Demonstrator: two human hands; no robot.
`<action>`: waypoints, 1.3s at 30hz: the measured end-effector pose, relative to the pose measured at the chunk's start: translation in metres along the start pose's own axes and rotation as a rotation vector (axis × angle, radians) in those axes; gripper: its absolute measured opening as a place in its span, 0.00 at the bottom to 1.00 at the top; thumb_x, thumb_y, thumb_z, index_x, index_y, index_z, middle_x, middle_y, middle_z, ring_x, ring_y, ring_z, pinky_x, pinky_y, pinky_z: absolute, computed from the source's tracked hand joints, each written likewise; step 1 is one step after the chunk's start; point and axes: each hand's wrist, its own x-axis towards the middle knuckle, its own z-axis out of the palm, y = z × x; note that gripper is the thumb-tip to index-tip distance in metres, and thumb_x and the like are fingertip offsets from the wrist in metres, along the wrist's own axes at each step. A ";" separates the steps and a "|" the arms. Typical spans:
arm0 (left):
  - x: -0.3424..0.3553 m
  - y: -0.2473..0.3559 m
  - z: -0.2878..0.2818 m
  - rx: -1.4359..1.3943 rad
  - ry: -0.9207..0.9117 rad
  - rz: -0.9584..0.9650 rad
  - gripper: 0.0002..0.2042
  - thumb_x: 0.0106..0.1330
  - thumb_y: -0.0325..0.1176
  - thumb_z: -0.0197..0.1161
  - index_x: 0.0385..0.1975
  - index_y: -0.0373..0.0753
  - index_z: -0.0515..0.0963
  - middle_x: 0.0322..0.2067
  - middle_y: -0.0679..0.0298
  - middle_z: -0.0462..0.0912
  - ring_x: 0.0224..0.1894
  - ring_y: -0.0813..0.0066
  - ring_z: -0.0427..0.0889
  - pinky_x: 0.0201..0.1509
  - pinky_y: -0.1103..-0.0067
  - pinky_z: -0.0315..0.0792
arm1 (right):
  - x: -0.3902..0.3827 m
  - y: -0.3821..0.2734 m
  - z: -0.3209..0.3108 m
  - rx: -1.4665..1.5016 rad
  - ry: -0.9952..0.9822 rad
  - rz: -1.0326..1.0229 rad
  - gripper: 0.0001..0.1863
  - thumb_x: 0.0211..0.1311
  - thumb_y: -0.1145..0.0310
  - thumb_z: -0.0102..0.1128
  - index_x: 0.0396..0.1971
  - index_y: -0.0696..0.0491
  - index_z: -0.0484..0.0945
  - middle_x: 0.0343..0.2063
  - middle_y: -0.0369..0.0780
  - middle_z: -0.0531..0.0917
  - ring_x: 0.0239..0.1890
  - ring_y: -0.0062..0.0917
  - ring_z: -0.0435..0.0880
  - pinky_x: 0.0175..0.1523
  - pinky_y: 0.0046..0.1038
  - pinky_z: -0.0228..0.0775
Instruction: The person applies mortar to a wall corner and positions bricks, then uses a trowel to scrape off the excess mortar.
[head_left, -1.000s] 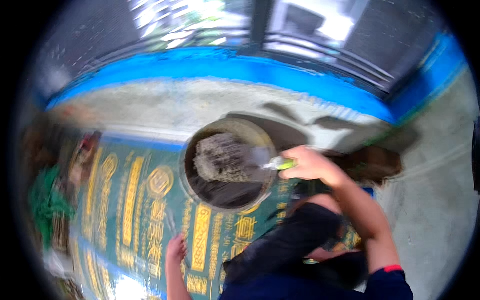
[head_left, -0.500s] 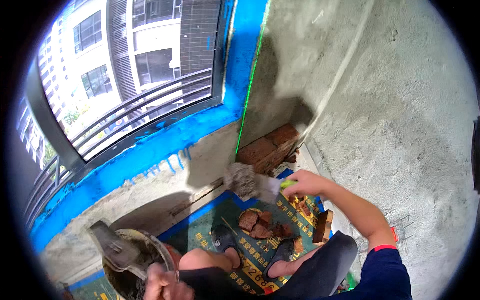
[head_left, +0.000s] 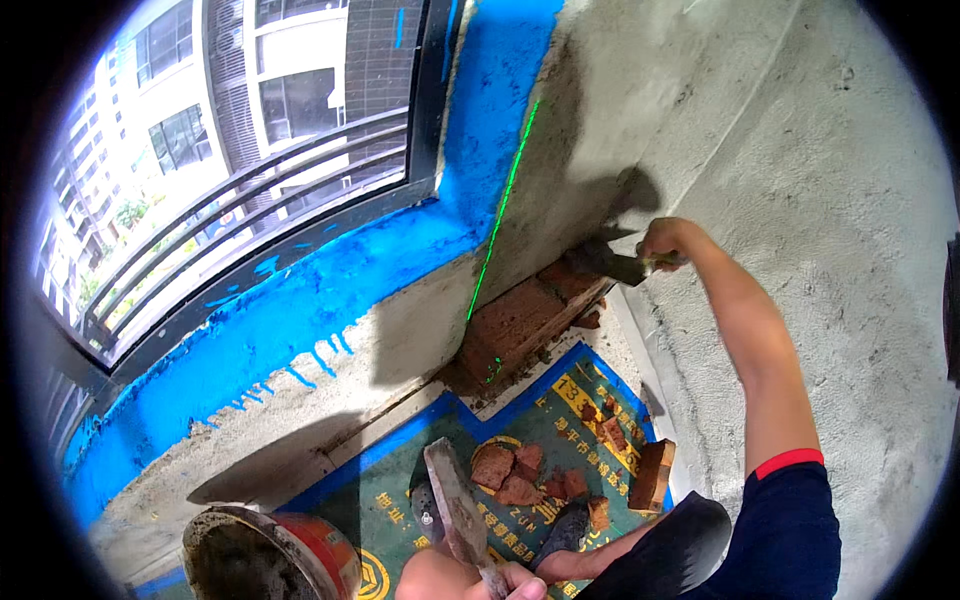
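My right hand point(head_left: 668, 242) is closed around the handle of a trowel point(head_left: 624, 268). Its blade, with dark wet mortar point(head_left: 590, 256), is over the far end of a low course of red bricks point(head_left: 515, 325) in the corner, against the wall. Whether the blade touches the bricks, I cannot tell. At the bottom edge, my left hand point(head_left: 518, 582) grips a flat, mortar-caked trowel point(head_left: 456, 500), its blade pointing up and away over my knee. Left of it stands a red bucket point(head_left: 325, 545) with mortar inside, partly cut off by the frame.
Broken brick pieces point(head_left: 515, 472) lie on the green printed floor covering point(head_left: 400, 490), edged with blue tape. A whole brick point(head_left: 652, 475) stands near the right wall point(head_left: 820, 250). Left is a window with blue-coated edges point(head_left: 300, 350). A green laser line point(head_left: 505, 205) crosses the corner wall.
My right hand has moved up and away, carrying the mortar-loaded trowel from in front of the bricks to their far end. My left hand has brought its trowel rightward, away from the bucket.
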 end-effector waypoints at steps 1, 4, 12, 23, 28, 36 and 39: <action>-0.001 0.002 -0.001 0.006 0.020 0.013 0.18 0.72 0.44 0.57 0.22 0.43 0.62 0.11 0.72 0.58 0.09 0.81 0.56 0.13 0.82 0.51 | -0.005 -0.006 -0.004 -0.096 0.026 0.027 0.14 0.52 0.65 0.62 0.13 0.56 0.81 0.15 0.43 0.81 0.18 0.30 0.79 0.25 0.35 0.70; -0.003 0.002 -0.006 0.013 0.063 0.084 0.16 0.73 0.41 0.56 0.24 0.44 0.63 0.11 0.72 0.58 0.09 0.81 0.55 0.13 0.81 0.51 | -0.042 -0.019 -0.009 -0.150 0.117 0.065 0.16 0.54 0.63 0.62 0.12 0.57 0.81 0.15 0.42 0.81 0.18 0.27 0.80 0.24 0.36 0.70; -0.008 -0.001 -0.018 -0.067 0.013 0.254 0.11 0.72 0.39 0.56 0.29 0.46 0.64 0.13 0.72 0.58 0.10 0.82 0.55 0.14 0.81 0.53 | -0.170 -0.034 0.014 0.404 -0.022 -0.202 0.16 0.63 0.57 0.64 0.33 0.58 0.82 0.23 0.37 0.82 0.18 0.19 0.78 0.22 0.25 0.70; -0.059 -0.034 -0.014 -0.465 -0.264 0.907 0.14 0.77 0.42 0.48 0.28 0.44 0.62 0.18 0.72 0.60 0.17 0.85 0.58 0.20 0.85 0.53 | -0.365 -0.297 0.150 -0.267 0.201 -1.342 0.16 0.48 0.67 0.68 0.36 0.56 0.76 0.31 0.48 0.80 0.35 0.43 0.81 0.40 0.36 0.72; -0.073 -0.061 -0.024 -0.414 -0.330 1.126 0.12 0.78 0.44 0.45 0.36 0.42 0.61 0.20 0.71 0.63 0.17 0.87 0.57 0.20 0.87 0.54 | -0.397 -0.423 0.295 -0.514 0.423 -1.776 0.12 0.50 0.73 0.60 0.37 0.51 0.77 0.31 0.43 0.81 0.37 0.40 0.83 0.41 0.42 0.74; -0.085 -0.051 -0.059 -0.263 -0.118 1.267 0.14 0.77 0.45 0.47 0.38 0.40 0.63 0.17 0.73 0.62 0.16 0.88 0.58 0.21 0.87 0.52 | -0.381 -0.486 0.446 -0.722 0.438 -1.870 0.06 0.49 0.67 0.60 0.23 0.51 0.84 0.23 0.41 0.85 0.29 0.34 0.85 0.33 0.37 0.75; -0.077 -0.043 -0.070 -0.318 -0.084 1.272 0.14 0.76 0.45 0.48 0.37 0.40 0.64 0.17 0.74 0.62 0.16 0.88 0.58 0.21 0.87 0.52 | -0.392 -0.498 0.444 -0.724 0.104 -1.818 0.07 0.45 0.67 0.61 0.26 0.51 0.84 0.24 0.44 0.86 0.31 0.38 0.87 0.34 0.39 0.77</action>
